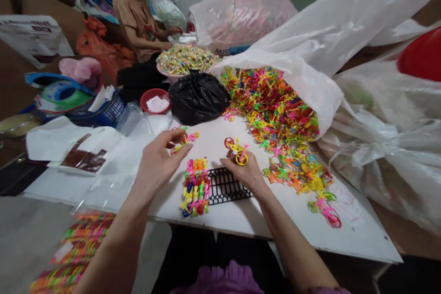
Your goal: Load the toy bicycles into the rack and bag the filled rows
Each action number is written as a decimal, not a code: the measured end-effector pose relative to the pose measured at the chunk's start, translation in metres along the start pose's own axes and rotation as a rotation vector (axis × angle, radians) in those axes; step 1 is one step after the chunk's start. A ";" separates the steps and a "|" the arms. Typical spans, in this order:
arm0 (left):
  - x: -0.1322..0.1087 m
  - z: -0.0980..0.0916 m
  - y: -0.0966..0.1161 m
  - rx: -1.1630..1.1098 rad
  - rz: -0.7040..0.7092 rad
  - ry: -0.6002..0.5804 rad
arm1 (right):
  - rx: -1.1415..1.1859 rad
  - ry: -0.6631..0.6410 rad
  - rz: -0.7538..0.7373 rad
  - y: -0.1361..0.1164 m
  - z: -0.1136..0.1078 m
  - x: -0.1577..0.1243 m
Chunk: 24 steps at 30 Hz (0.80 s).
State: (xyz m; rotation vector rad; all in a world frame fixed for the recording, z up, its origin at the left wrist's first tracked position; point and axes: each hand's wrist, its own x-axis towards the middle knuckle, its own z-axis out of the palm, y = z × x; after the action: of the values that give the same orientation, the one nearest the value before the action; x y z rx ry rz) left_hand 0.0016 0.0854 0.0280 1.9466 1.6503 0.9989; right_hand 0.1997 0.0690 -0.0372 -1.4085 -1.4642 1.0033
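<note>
A small plastic bicycle [237, 150], yellow with red and pink parts, is held in my right hand [245, 170] above a black plastic grid [230, 187]. The left part of the grid is covered by rows of colourful small pieces [195, 187]. My left hand [164, 158] is to the left of the grid, its thumb and fingers curved around several little bicycles [188, 138]; whether it grips them or they lie just behind it I cannot tell. More colourful toys [299, 165] lie loose on the right of the white table [213, 135].
A white sack [324, 87] spills toys at the back right. Behind the table's middle sit a black bag [198, 96] and a red bowl [155, 101]. A blue basket [110, 110] stands at left. Another person [138, 23] sits at the back left.
</note>
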 end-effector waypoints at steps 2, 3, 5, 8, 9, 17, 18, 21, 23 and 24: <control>-0.014 0.002 -0.009 0.115 0.100 -0.047 | -0.031 -0.016 0.069 0.016 0.017 -0.005; -0.022 0.006 -0.012 0.143 0.166 -0.111 | -0.044 -0.053 0.097 0.024 0.026 -0.007; -0.034 0.019 -0.016 0.186 0.275 -0.220 | -0.078 -0.080 0.118 0.036 0.043 -0.010; -0.042 0.037 -0.017 0.251 0.339 -0.306 | -0.152 -0.057 0.042 0.045 0.057 -0.014; -0.042 0.040 -0.017 0.256 0.350 -0.320 | -0.191 -0.066 0.006 0.047 0.058 -0.015; -0.042 0.055 -0.036 0.227 0.493 -0.170 | -0.664 -0.219 -0.176 0.045 0.058 -0.015; -0.042 0.057 -0.038 0.240 0.502 -0.132 | -0.699 -0.231 -0.178 0.044 0.059 -0.013; -0.045 0.061 -0.041 0.281 0.535 -0.080 | -0.688 -0.313 -0.205 0.044 0.051 -0.004; -0.048 0.060 -0.043 0.297 0.585 -0.080 | -0.604 -0.451 -0.256 0.045 0.028 0.009; -0.049 0.060 -0.044 0.304 0.615 -0.073 | -0.590 -0.492 -0.269 0.044 0.011 0.020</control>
State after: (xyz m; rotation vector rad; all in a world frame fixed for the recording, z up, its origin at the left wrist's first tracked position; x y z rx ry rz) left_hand 0.0134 0.0562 -0.0555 2.7553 1.2318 0.8918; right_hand 0.2032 0.0907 -0.0814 -1.3464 -2.3910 0.8076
